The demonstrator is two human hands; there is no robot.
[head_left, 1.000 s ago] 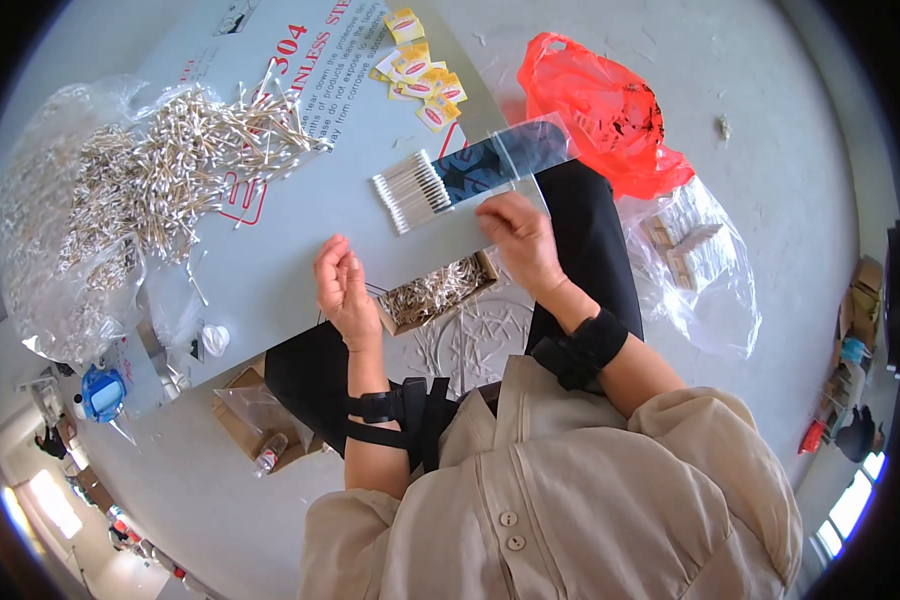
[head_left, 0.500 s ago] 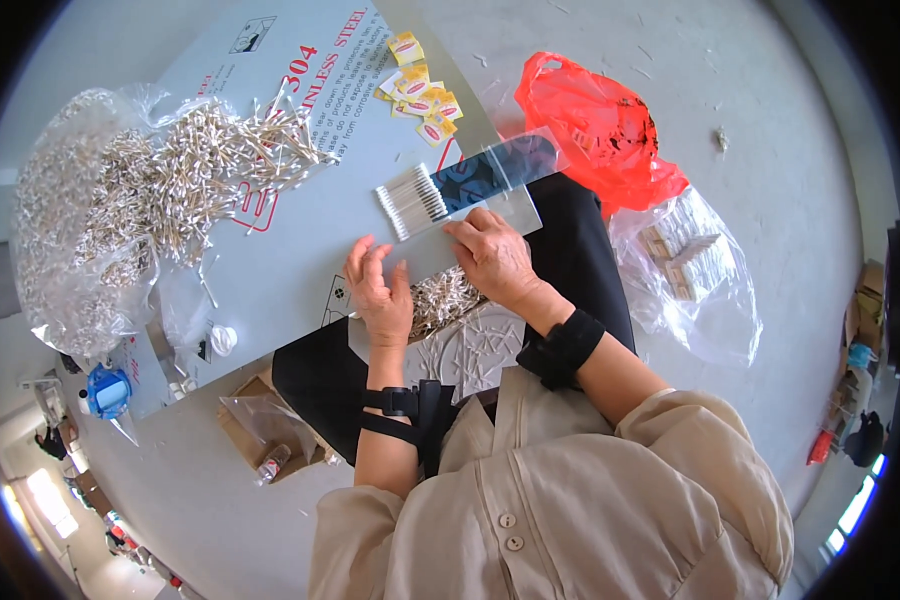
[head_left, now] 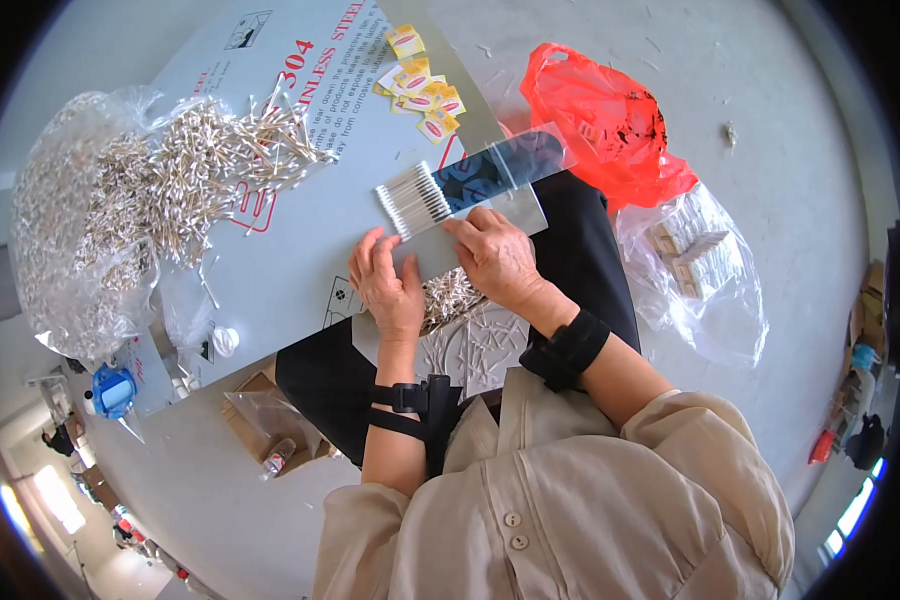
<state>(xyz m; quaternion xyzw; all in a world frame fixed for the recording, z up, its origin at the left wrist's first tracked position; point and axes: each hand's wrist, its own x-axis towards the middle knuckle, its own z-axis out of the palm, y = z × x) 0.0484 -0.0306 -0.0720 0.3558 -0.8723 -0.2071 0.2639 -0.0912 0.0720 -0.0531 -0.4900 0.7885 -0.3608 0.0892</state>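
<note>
A neat row of white cotton swabs (head_left: 412,202) lies side by side on the metal-sheet table, against a clear plastic sleeve with a dark blue pattern (head_left: 490,172). My left hand (head_left: 388,285) is at the near left corner of the row, thumb apart and fingers bent, fingertips by the swab ends. Closed at the fingertips, my right hand (head_left: 495,255) is at the row's near right corner beside the sleeve; anything pinched there is hidden. Below my hands, in my lap, a tray (head_left: 470,350) holds loose swabs, with a denser heap (head_left: 450,300) under the table edge.
A big clear bag (head_left: 65,230) spills a pile of cotton swabs (head_left: 195,165) across the table's left side. Yellow-and-white labels (head_left: 425,95) lie at the far edge. On the right are a red plastic bag (head_left: 605,120) and a clear bag of packed swabs (head_left: 690,255). A cardboard box (head_left: 260,425) stands below left.
My left hand's fingers have drawn closer together, nearer the swab row's near end. My right hand has hardly moved. The whole view has shifted slightly.
</note>
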